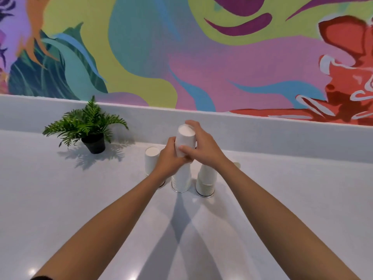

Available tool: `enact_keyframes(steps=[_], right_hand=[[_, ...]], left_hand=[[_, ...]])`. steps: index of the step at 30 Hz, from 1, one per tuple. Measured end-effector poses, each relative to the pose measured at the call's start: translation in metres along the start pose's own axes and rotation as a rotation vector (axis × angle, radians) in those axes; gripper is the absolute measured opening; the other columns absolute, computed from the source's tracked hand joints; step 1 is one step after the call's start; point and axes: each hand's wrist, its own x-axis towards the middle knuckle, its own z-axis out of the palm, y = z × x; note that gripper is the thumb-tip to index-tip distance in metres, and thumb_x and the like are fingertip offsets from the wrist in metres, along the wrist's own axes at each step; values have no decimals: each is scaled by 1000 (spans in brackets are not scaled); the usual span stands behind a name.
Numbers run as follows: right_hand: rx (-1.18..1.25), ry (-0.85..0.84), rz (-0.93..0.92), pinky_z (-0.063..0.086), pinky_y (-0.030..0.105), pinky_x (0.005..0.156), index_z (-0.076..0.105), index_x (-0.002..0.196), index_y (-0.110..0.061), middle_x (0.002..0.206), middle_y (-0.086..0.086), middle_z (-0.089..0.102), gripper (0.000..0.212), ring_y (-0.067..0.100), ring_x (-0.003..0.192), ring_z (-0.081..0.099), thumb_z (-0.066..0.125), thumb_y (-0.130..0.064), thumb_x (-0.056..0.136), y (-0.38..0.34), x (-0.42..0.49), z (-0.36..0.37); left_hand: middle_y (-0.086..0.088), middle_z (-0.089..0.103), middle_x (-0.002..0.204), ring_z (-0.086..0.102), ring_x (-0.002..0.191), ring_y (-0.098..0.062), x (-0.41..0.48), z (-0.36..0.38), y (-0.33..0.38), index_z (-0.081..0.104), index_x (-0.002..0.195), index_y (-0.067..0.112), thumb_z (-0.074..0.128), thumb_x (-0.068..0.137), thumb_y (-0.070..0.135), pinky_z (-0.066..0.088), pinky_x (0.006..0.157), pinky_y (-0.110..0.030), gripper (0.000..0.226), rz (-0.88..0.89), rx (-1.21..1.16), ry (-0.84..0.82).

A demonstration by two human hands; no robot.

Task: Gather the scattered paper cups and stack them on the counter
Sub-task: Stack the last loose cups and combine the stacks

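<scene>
- The right hand [201,147] grasps the topmost white paper cup [185,136], which is turned bottom up. Its thumb lies across the cup's near side and its fingers curl over the far edge.
- The left hand [171,157] wraps the same cup lower down from the left, and its fingertips are hidden behind the cup.
- That cup tops the middle stack of upturned white paper cups [181,179] on the glossy white counter [60,199]. The hands cover the join, so how far it is seated cannot be told.
- Just right stands a shorter stack of cups [205,183], its top hidden by the right wrist.
- On the left, another upturned white cup [151,158] is half covered by the left wrist, and its base is barely visible.
- A pale sliver [237,164] peeks from behind the right forearm, too little to identify.
- Farther left a small green fern in a black pot [91,130] sits near the counter's raised back edge.
- A bright painted mural wall [181,47] rises behind, cut off at the top.
</scene>
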Motion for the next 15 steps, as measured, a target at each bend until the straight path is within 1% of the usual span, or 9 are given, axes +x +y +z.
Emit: enact_keyframes(steps=[3, 7, 11, 13, 15], right_hand=[[-73, -31, 4, 45, 39, 97, 34, 141, -21, 136, 2, 51, 72, 25, 119, 53, 70, -30, 79, 1, 6, 9], [-160, -91, 74, 44, 39, 98, 36, 140, -21, 136, 5, 50, 67, 24, 121, 51, 67, -28, 81, 9, 6, 14], [-222, -181, 126, 44, 36, 96, 40, 138, -20, 130, 8, 54, 55, 23, 117, 53, 62, -26, 87, 18, 4, 17], [-234, -199, 146, 45, 36, 96, 43, 136, -18, 129, 7, 55, 50, 22, 116, 54, 61, -25, 89, 21, 4, 20], [-255, -207, 146, 46, 37, 96, 46, 132, -18, 128, 6, 56, 45, 23, 113, 55, 60, -24, 90, 25, 3, 23]], left_hand=[[5, 62, 106, 60, 93, -10, 8, -1, -12, 45, 119, 18, 81, 72, 18, 48, 70, -23, 59, -16, 6, -18], [7, 60, 102, 57, 89, -7, 12, 1, -24, 48, 120, 17, 79, 74, 14, 43, 67, -19, 56, -46, -8, -54], [2, 62, 112, 57, 103, -15, 17, 1, -39, 49, 121, 16, 77, 76, 14, 44, 74, -18, 52, -52, 15, -90], [0, 63, 112, 59, 105, -18, 19, 0, -44, 50, 119, 15, 77, 76, 13, 48, 79, -22, 51, -64, 16, -101], [-3, 64, 110, 61, 106, -23, 20, 1, -47, 50, 117, 14, 77, 75, 11, 51, 85, -33, 50, -72, 14, -106]])
